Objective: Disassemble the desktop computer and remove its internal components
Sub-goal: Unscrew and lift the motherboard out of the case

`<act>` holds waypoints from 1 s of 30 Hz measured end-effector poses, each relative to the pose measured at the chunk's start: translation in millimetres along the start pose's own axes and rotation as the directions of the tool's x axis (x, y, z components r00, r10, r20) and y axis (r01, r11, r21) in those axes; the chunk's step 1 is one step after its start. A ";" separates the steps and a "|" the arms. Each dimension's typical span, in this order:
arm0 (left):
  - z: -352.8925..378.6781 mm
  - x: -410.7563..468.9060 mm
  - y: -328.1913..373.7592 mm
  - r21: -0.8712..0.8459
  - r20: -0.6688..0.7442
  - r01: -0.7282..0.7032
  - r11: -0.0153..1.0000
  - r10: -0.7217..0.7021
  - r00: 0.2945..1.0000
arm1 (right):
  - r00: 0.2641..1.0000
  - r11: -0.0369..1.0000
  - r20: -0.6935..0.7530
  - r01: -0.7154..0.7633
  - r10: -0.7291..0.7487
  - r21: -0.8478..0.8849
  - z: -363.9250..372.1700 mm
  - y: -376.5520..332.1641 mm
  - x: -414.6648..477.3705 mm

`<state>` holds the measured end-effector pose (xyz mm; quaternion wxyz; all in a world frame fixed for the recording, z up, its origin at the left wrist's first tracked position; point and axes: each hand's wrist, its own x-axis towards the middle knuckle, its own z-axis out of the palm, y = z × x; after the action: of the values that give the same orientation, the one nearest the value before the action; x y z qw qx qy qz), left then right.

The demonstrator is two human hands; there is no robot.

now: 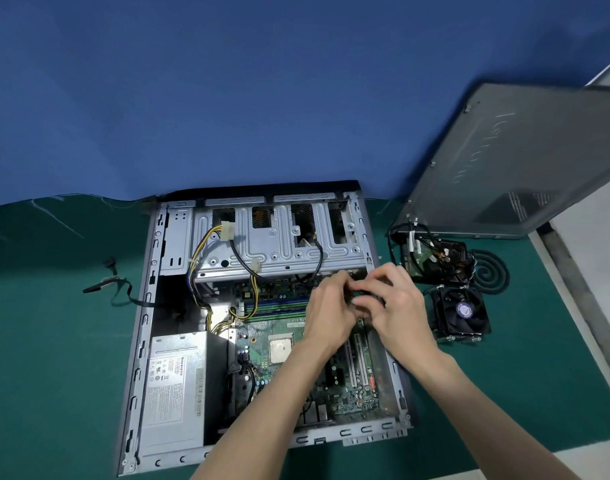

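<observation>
Open desktop case (147,306) lies flat on the green table (54,341), with its side panel (525,157) off and leaning upright at the far right. Both hands are over the upper right of the motherboard (262,344), just below the drive cage (272,244). Left hand (331,306) and right hand (397,306) touch each other, fingers curled inward. Each grip pinches a small dark part (364,292) held between them; most of it is hidden, so I cannot tell what it is.

Inside the case, the power supply (175,386) sits at lower left and the bare CPU (280,348) is exposed mid-board. Yellow-and-black power cables (206,244) run up over the cage.

Already out on the table, right of the case: a cooler fan (461,313), with a hard drive (418,254) tangled in wires just behind it and a black spiral coil (490,271) beside that. A loose black cable (116,285) trails out of the case's left side.
</observation>
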<state>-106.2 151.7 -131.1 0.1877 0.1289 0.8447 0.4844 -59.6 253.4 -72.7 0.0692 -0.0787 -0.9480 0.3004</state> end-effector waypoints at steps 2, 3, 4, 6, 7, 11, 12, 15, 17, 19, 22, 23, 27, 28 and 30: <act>1.1 -0.2 0.2 -0.059 0.054 -0.004 0.998 0.007 0.999 | 1.000 1.000 0.008 0.006 -0.006 0.004 -2.1 0.8 0.9; 1.1 -0.3 0.2 -0.066 0.057 0.009 0.998 -0.006 0.998 | 1.000 1.000 0.017 0.024 -0.024 0.006 -3.0 0.9 1.6; 1.6 -0.1 0.0 -0.059 0.044 0.024 0.998 -0.021 0.999 | 0.999 0.999 0.026 0.040 -0.040 0.008 -2.9 0.4 1.5; 2.4 1.1 -0.4 -0.026 -0.011 0.034 0.999 -0.034 0.999 | 0.999 0.999 0.020 0.048 -0.048 0.013 -1.6 -0.5 -0.2; 1.7 1.7 0.8 -0.013 -0.025 0.032 0.999 -0.032 0.999 | 0.999 0.999 0.003 0.034 -0.034 0.026 -1.1 -0.7 -0.3; -1.2 1.8 0.0 -0.134 0.066 -0.008 0.991 0.017 0.998 | 1.000 0.999 -0.001 -0.006 0.006 0.047 -0.8 1.7 1.2; -1.8 0.5 -0.1 -0.156 0.067 0.000 0.988 0.011 0.998 | 1.000 0.999 0.013 0.009 -0.010 0.038 -1.6 1.9 1.9; 0.5 0.8 -2.6 -0.125 -0.011 0.031 0.992 -0.033 0.999 | 0.999 0.999 0.033 0.031 -0.032 0.016 0.3 -0.4 0.6; -0.2 0.3 0.5 -0.108 -0.039 0.023 0.994 -0.027 0.999 | 1.000 1.000 0.010 0.005 -0.005 0.016 1.8 -0.5 1.4; -0.6 -0.3 -1.0 -0.125 0.004 -0.028 0.992 0.028 1.000 | 1.000 1.000 -0.005 -0.015 0.015 0.001 2.6 1.9 1.5; 0.6 -2.1 -8.6 -0.133 -0.009 0.014 0.991 -0.015 1.000 | 1.000 1.000 0.005 0.026 -0.026 0.012 0.7 5.9 1.6; 1.6 -1.7 -9.9 -0.134 -0.020 0.046 0.990 -0.049 0.999 | 0.999 0.999 0.010 0.042 -0.042 0.010 1.1 5.4 1.1; 1.3 -0.6 -5.5 -0.058 -0.043 0.052 0.997 -0.055 0.998 | 0.999 0.999 -0.032 0.028 -0.028 0.014 6.0 1.3 0.9; 0.9 -0.1 -6.2 -0.067 -0.009 0.028 0.997 -0.029 1.000 | 0.999 1.000 -0.036 0.012 -0.011 0.027 6.7 0.9 1.2; 1.5 -0.5 -8.6 -0.090 0.061 0.029 0.996 -0.023 0.998 | 1.000 0.999 -0.021 -0.010 0.011 0.044 5.6 1.0 2.2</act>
<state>-105.5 148.4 -139.2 0.2247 0.1235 0.8174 0.5158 -62.7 251.5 -77.7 0.0792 -0.0852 -0.9400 0.3207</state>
